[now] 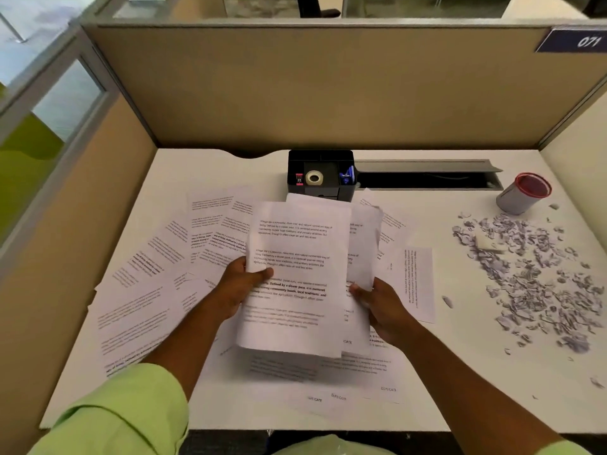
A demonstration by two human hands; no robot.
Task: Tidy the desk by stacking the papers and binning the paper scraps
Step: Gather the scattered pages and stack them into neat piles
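Midway through stacking, your left hand [241, 284] and right hand [382, 302] each pinched printed white paper sheets [295, 274]; next, square them, then bin the shredded grey-white paper scraps [532, 284].

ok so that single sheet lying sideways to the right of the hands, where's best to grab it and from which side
Probably by the near short edge of the sheet, coming from the front with the right hand. It lies flat on the desk with its long sides running away from the person and seems to overlap nothing on its right. Slide a fingertip under that near edge, then pinch; the scraps sit further right, out of the way.
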